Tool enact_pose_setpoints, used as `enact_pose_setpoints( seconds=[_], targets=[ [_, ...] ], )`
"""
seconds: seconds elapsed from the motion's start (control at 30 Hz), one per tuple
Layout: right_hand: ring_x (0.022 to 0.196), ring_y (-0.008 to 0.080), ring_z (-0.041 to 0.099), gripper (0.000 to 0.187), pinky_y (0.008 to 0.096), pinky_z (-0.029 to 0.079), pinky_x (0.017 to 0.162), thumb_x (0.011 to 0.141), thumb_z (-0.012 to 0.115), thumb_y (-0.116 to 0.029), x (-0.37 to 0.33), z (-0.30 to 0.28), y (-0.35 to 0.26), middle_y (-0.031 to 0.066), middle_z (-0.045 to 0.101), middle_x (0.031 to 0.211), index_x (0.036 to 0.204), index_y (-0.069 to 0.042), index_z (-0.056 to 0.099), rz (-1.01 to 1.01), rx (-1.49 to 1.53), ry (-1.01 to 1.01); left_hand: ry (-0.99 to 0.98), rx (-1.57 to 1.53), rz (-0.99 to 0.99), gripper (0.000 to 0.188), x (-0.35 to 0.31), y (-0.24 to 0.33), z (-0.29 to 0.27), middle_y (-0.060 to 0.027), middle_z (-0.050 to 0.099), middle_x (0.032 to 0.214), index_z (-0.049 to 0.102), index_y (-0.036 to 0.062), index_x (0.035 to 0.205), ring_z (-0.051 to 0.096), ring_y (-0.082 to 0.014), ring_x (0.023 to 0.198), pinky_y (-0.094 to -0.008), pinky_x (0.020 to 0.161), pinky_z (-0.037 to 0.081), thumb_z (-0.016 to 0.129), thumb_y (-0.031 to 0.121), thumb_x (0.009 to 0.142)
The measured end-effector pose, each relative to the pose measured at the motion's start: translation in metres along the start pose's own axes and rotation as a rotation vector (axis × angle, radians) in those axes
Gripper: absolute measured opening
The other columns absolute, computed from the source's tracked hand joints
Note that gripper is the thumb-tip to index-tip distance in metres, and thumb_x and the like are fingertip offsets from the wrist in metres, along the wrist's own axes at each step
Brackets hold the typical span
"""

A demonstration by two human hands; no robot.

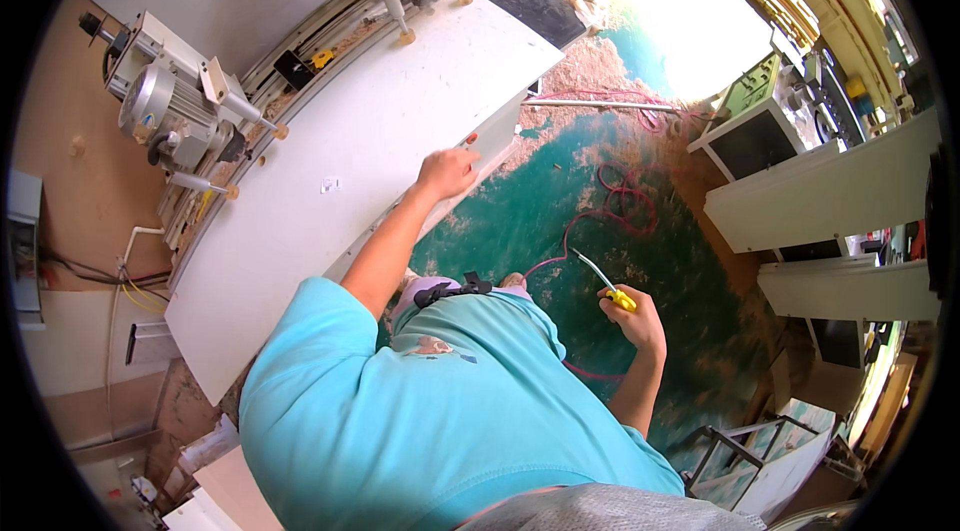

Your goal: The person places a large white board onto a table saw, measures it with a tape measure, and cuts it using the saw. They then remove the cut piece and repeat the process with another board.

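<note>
Green floor [500, 236] dusted with sawdust [588, 66] spreads across the frame's middle, beside a white panel [385, 116] at upper left; near centre, the left hand [447, 175] curls over the panel's edge, its grip unclear, while lower right of centre the right hand [643, 321] clasps a yellow-handled tool [623, 301]

Scattered sawdust [580, 69], green floor [490, 226], green-panelled cabinet [752, 93]
</note>
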State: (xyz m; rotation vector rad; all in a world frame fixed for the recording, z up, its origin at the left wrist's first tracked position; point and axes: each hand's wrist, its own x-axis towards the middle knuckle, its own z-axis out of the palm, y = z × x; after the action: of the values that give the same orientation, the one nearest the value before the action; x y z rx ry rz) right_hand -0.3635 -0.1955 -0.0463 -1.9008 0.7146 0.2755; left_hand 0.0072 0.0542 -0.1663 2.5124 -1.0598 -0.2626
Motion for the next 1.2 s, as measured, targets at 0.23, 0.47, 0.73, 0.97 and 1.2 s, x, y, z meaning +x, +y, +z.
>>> enact_pose_setpoints(
  seconds=[0.23, 0.47, 0.73, 0.97, 1.2],
  targets=[
    [0.069, 0.0205, 0.061, 0.026, 0.0329, 0.048, 0.067, 0.092, 0.067, -0.027, 0.044, -0.063, 0.021, 0.0119, 0.064, 0.077, 0.100, -0.003, 0.065, 0.105, -0.207, 0.590, -0.093, -0.295, -0.732, 0.038, -0.215, -0.067, 0.093, -0.0121, 0.074, 0.101, 0.073, 0.0112, 0.110, 0.070, -0.0291, 0.095, -0.0397, 0.085, 0.054, 0.067, 0.036, 0.081],
    [0.080, 0.0366, 0.066, 0.037, 0.0419, 0.051, 0.071, 0.083, 0.067, -0.040, 0.172, -0.040, -0.039, 0.0180, 0.068, 0.080, 0.096, -0.006, 0.069, -0.113, -0.498, 0.216, 0.462, -0.584, -1.008, 0.027, -0.275, -0.099, 0.100, -0.0058, 0.069, 0.083, 0.069, 0.0005, 0.109, 0.063, -0.0126, 0.072, -0.0283, 0.066, 0.049, 0.063, 0.019, 0.090],
    [0.082, 0.0388, 0.067, 0.036, 0.0445, 0.051, 0.074, 0.082, 0.069, -0.037, 0.169, 0.127, -0.115, 0.0198, 0.070, 0.086, 0.099, -0.005, 0.070, -0.385, -0.575, -0.476, 1.111, -1.362, -1.411, 0.059, -0.260, -0.105, 0.079, -0.0117, 0.059, 0.117, 0.044, 0.0023, 0.139, 0.059, -0.0257, 0.107, -0.0402, 0.088, 0.049, 0.067, 0.030, 0.092],
    [0.087, 0.0387, 0.067, 0.038, 0.0438, 0.053, 0.078, 0.085, 0.068, -0.041, 0.171, 0.170, -0.155, 0.0203, 0.071, 0.095, 0.107, -0.010, 0.070, -0.467, -0.688, -0.662, 1.503, -1.847, -1.296, 0.044, -0.286, -0.191, 0.084, -0.0149, 0.055, 0.127, 0.047, 0.0056, 0.134, 0.058, -0.0343, 0.113, -0.0494, 0.092, 0.049, 0.061, 0.025, 0.097],
    [0.093, 0.0385, 0.069, 0.042, 0.0464, 0.052, 0.080, 0.084, 0.063, -0.037, 0.363, -0.080, -0.105, 0.0215, 0.072, 0.093, 0.109, -0.005, 0.068, -0.065, -0.790, 0.487, 1.331, -1.836, -1.340, 0.027, -0.289, -0.157, 0.119, -0.0102, 0.066, 0.089, 0.060, 0.0057, 0.114, 0.064, -0.0177, 0.067, -0.0249, 0.056, 0.057, 0.065, 0.025, 0.096]
  ],
)
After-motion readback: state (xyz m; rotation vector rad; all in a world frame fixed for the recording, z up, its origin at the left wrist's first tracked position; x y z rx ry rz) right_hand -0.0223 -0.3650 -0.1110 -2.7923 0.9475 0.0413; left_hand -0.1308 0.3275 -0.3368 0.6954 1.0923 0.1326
